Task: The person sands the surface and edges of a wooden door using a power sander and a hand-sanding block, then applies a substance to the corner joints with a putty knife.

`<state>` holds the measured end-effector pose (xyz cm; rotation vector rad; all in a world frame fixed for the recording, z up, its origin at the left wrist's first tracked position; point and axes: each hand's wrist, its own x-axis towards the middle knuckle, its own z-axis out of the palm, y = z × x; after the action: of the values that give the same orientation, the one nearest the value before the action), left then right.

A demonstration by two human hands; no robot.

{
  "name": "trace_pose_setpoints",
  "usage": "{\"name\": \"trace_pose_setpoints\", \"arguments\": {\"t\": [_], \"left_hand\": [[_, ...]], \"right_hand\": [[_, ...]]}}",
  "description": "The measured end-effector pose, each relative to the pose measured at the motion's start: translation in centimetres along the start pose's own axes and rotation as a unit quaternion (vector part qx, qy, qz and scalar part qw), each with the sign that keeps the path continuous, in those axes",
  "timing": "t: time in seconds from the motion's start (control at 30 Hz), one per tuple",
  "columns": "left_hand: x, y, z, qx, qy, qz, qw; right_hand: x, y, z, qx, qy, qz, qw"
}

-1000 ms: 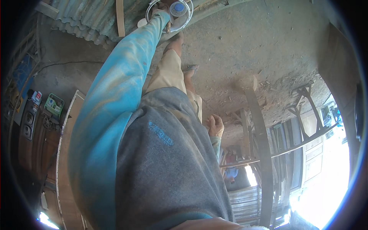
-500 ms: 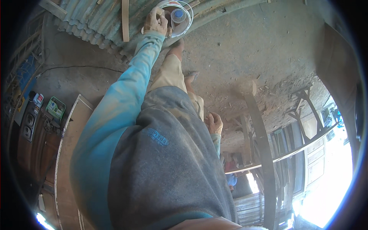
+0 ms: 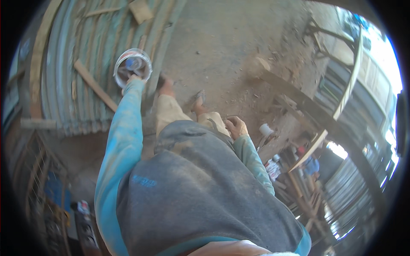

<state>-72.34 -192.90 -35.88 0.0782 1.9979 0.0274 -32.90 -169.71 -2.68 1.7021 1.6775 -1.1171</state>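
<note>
My left arm reaches out to a white bucket (image 3: 145,77), and my left hand (image 3: 134,78) is at its near rim. The fingers go down inside and are hidden and blurred, so their grip does not show. In the bucket stands a clear container with a blue lid (image 3: 130,64). The bucket is near the edge of a corrugated metal sheet (image 3: 60,91). Beside my right thigh, my right hand (image 3: 236,127) hangs with loosely bent fingers, a gap at the thumb, and nothing visible in it.
A wooden slat (image 3: 95,84) lies on the sheet left of the bucket, and a wood block (image 3: 141,11) farther up. Wood chips litter the dirt floor (image 3: 230,47) at right. A long beam (image 3: 307,100) crosses on the right, above a small white container (image 3: 266,129).
The whole view has swung round, so the bucket now appears lower and farther left. My left hand stays at the bucket, its fingers now hidden inside. My right forearm shows more.
</note>
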Motion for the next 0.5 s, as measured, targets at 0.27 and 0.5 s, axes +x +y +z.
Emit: {"name": "trace_pose_setpoints", "arguments": {"t": [0.27,0.5], "left_hand": [[-5.6,-3.0,-2.6,-0.254,0.026,0.11,0.961],[-21.0,0.3,-6.1,-0.332,-0.078,0.109,0.934]], "right_hand": [[-1.2,5.5,0.4,0.058,0.037,0.03,0.997],[0.0,14.1,0.0,0.146,0.019,0.02,0.989]]}}
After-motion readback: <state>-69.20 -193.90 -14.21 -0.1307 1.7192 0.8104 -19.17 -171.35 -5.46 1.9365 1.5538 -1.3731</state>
